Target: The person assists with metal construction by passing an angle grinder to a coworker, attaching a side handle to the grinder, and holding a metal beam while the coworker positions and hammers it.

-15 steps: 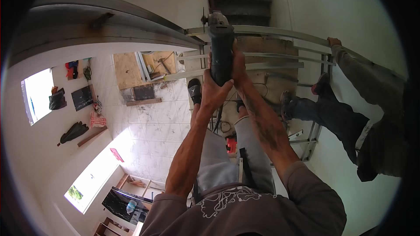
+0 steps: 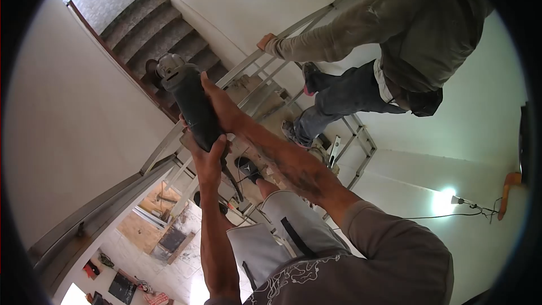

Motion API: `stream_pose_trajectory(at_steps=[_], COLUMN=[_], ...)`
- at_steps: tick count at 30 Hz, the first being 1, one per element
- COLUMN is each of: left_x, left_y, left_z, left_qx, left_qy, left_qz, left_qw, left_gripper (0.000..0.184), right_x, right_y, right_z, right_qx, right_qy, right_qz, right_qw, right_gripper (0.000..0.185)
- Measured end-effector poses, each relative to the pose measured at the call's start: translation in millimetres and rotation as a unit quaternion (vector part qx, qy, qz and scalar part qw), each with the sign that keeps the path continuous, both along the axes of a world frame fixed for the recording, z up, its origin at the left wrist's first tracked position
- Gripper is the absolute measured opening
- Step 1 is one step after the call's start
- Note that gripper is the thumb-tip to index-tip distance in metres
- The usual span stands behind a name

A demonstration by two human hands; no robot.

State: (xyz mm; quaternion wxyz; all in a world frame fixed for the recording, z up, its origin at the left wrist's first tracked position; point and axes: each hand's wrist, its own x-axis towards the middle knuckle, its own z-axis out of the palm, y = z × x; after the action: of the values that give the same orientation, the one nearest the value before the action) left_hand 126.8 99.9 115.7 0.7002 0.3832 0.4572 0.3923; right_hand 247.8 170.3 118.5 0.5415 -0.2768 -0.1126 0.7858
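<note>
Both of my hands are wrapped round a dark angle grinder [image 2: 195,104], its metal head and disc pointing to the upper left in front of the stairs. My left hand [image 2: 204,155] grips the rear of the body from the left and below. On the right side of the body lies my right hand [image 2: 221,103], its fingers partly hidden behind the tool. A cable hangs down from the grinder's rear end. Metal frame bars [image 2: 259,79] run behind and below the tool; a gap shows between them and the disc.
A co-worker [image 2: 361,85] stands at the upper right, one hand on the frame's top bar. Dark stairs [image 2: 164,34] rise at the upper left. A long metal beam [image 2: 107,209] runs along the lower left. A lit bulb [image 2: 444,200] hangs at the right.
The view has turned and shifted to the right. The grinder, still in both my hands, now tilts to the upper left. More of the co-worker and the stairs shows, and the lit bulb has appeared.
</note>
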Motion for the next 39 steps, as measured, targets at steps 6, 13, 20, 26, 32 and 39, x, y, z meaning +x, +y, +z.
stream_pose_trajectory(at_steps=[6,13,20,26,32,39], left_x=[32.2,39.1,35.4,42.7,61.8,69.4], left_y=[32.7,47.0,38.0,28.3,9.4,11.7], left_z=[10.4,16.8,29.9,61.7,109.2,125.8], left_qx=[0.01,0.061,0.086,0.03,-0.028,0.05], left_qy=[-0.069,-0.044,-0.05,-0.037,0.006,0.07], left_qz=[-0.044,-0.046,-0.012,0.022,0.043,0.011], left_qw=[0.997,0.996,0.995,0.999,0.999,0.996], left_gripper=[0.043,0.046,0.047,0.047,0.046,0.041], right_x=[36.6,44.9,26.1,35.4,51.8,63.6], right_y=[24.1,27.7,23.0,19.1,20.6,9.9], right_z=[26.1,28.5,48.9,89.9,114.0,136.4], right_qx=[-0.011,0.039,0.073,0.074,0.069,0.028], right_qy=[-0.098,-0.351,-0.512,-0.484,-0.45,-0.385], right_qz=[-0.033,-0.034,-0.06,-0.004,-0.013,-0.009], right_qw=[0.995,0.935,0.854,0.872,0.89,0.922], right_gripper=[0.067,0.059,0.06,0.064,0.05,0.041])
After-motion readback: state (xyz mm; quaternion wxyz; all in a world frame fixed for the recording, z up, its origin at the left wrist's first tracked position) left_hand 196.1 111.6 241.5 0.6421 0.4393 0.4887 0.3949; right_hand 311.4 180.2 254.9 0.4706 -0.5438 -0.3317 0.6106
